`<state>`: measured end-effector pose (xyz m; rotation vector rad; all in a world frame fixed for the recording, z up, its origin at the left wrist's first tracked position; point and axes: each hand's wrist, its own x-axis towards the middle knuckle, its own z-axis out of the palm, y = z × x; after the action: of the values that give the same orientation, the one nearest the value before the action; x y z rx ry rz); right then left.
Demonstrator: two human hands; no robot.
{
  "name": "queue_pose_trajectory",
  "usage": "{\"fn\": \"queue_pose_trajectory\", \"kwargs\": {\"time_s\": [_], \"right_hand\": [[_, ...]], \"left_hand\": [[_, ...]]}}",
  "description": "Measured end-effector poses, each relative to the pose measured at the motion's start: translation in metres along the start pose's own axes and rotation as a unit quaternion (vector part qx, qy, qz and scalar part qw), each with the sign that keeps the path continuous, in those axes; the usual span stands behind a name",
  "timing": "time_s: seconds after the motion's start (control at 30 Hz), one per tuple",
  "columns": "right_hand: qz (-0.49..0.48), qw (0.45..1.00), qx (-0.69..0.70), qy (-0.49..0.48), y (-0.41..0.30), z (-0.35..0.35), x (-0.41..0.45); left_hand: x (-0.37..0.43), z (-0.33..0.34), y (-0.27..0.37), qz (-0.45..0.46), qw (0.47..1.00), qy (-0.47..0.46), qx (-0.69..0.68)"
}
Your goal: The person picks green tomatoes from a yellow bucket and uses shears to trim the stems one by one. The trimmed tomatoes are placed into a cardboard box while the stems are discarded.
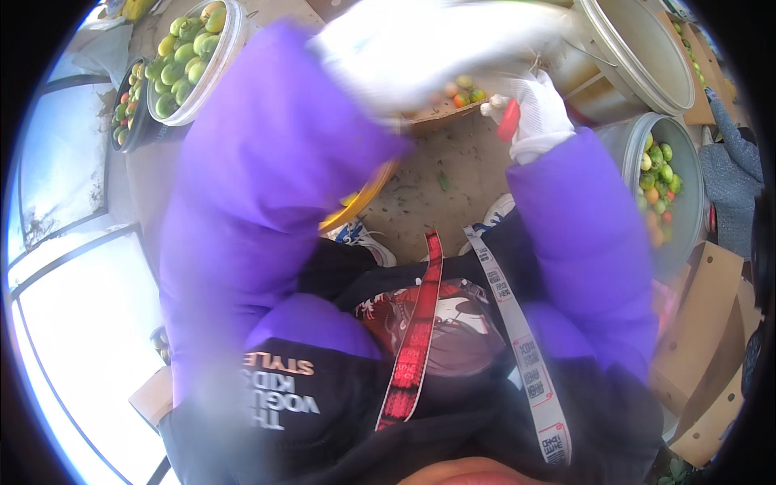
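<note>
My left hand (pixel 388 54), in a white glove, is a broad motion blur at the top middle; its fingers and anything in them cannot be made out. My right hand (pixel 536 109), also white-gloved, is closed around a red-handled tool (pixel 509 120) whose working end is hidden. Between and beyond the hands lies a cardboard box (pixel 445 117) holding several red, orange and green tomatoes (pixel 462 99). Under my left forearm shows the rim of a yellow bucket (pixel 367 200). My purple puffy sleeves hide part of the scene.
Pails of mostly green tomatoes stand at upper left (pixel 233 60) and right (pixel 694 182). A large whitish bucket (pixel 682 66) stands at upper right. Cardboard boxes (pixel 697 321) lie at right, near a co-worker's grey sleeve (pixel 730 124). My shoes (pixel 370 239) rest on the dirty floor (pixel 424 182).
</note>
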<state>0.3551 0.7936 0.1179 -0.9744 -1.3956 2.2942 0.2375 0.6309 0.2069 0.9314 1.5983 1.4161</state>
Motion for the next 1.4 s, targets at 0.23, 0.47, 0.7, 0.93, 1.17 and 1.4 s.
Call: {"fn": "queue_pose_trajectory", "kwargs": {"time_s": [0.23,0.47,0.7,0.93,1.17,1.4], "right_hand": [[-0.03,0.999,0.043,-0.01,-0.014,-0.014,-0.017],[-0.008,0.997,-0.011,-0.078,-0.011,-0.01,-0.014],[-0.391,0.76,-0.512,-0.083,0.009,0.006,-0.053],[-0.358,0.711,-0.581,-0.17,0.006,0.024,-0.07],[-0.329,0.668,-0.65,-0.151,0.001,0.031,-0.077],[-0.301,0.638,-0.692,-0.154,0.002,0.027,-0.076]], "left_hand": [[-0.014,-0.051,-0.038,-0.22,0.916,0.146,0.302],[-0.08,-0.09,-0.252,-0.128,0.853,0.041,0.505],[-0.082,-0.065,-0.143,-0.033,0.917,0.24,-0.317],[-0.092,0.003,-0.081,0.082,0.891,0.231,-0.384],[-0.084,0.003,-0.096,0.088,0.918,0.266,-0.282],[-0.087,0.01,-0.097,0.107,0.933,0.306,-0.16]]}}
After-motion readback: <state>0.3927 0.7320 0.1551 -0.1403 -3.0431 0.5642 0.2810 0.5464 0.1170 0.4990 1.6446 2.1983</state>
